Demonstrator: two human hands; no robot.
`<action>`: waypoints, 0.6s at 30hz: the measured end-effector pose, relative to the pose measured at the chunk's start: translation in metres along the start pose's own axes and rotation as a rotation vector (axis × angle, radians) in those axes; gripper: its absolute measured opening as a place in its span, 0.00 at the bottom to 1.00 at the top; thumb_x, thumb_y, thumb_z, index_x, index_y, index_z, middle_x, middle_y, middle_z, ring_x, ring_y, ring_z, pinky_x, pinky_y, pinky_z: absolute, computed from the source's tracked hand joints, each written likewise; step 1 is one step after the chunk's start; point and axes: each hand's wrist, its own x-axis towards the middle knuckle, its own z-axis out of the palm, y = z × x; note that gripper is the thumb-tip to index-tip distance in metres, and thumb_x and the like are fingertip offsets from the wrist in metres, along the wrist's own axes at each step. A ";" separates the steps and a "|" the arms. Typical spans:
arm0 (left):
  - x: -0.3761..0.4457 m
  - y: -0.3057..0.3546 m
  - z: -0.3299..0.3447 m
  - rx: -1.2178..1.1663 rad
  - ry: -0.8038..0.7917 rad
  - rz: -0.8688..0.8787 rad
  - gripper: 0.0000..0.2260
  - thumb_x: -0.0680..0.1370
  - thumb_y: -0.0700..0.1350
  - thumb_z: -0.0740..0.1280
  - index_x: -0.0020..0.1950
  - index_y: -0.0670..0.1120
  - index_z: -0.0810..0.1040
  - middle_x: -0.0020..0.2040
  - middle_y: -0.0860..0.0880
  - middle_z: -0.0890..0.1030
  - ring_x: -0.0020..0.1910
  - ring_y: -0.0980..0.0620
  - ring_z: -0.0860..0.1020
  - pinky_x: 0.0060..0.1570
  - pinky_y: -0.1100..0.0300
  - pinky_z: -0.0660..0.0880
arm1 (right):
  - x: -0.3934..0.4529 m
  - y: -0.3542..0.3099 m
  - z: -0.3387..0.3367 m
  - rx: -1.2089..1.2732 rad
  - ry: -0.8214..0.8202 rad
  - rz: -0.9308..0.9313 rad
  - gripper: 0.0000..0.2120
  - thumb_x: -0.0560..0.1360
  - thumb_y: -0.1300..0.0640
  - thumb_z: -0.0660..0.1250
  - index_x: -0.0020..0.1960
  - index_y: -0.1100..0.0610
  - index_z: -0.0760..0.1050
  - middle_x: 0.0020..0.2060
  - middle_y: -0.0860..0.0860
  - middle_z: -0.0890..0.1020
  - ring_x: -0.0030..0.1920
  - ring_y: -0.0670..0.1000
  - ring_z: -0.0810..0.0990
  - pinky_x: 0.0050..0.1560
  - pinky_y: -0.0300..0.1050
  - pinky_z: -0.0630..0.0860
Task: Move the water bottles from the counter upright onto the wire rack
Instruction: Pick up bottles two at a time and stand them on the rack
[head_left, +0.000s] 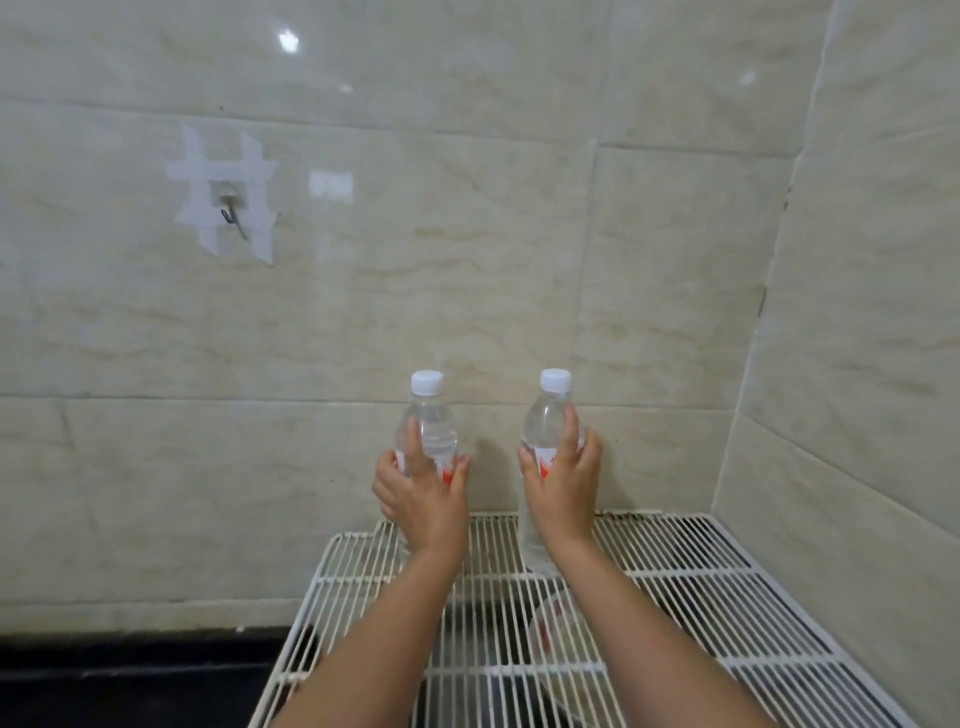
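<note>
Two clear water bottles with white caps and red-and-white labels stand upright at the back of the white wire rack (691, 577). My left hand (423, 501) is wrapped around the left bottle (434, 421) at its label. Around the right bottle (545, 421) my right hand (563, 488) grips the same way. Both bottle bases are at the rack's wires, partly hidden by my hands and wrists. A third bottle (558, 631) lies under the rack, seen through the wires.
The rack sits in a corner of beige tiled walls, with the right wall close beside it. A dark counter (130, 680) runs to the left below the rack. A metal hook (231, 208) taped to the wall hangs at upper left.
</note>
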 end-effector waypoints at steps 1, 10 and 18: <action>-0.001 0.000 0.000 0.008 0.006 0.002 0.34 0.70 0.46 0.72 0.60 0.64 0.50 0.65 0.35 0.64 0.62 0.38 0.64 0.61 0.45 0.63 | 0.001 0.002 0.001 0.007 0.002 0.023 0.35 0.69 0.58 0.72 0.65 0.48 0.52 0.56 0.72 0.72 0.53 0.69 0.75 0.51 0.57 0.75; -0.002 -0.004 -0.015 0.092 -0.074 0.037 0.37 0.71 0.51 0.71 0.69 0.58 0.47 0.65 0.37 0.63 0.63 0.40 0.64 0.61 0.46 0.64 | 0.002 0.011 -0.031 -0.084 -0.278 0.034 0.39 0.72 0.48 0.67 0.74 0.56 0.50 0.67 0.61 0.64 0.65 0.58 0.66 0.64 0.50 0.66; 0.048 0.026 -0.048 0.179 -0.152 0.146 0.34 0.72 0.56 0.69 0.72 0.44 0.59 0.67 0.41 0.68 0.67 0.43 0.66 0.63 0.49 0.68 | 0.058 -0.014 -0.069 -0.011 -0.366 0.024 0.35 0.73 0.50 0.66 0.74 0.54 0.52 0.71 0.58 0.63 0.70 0.56 0.64 0.68 0.53 0.64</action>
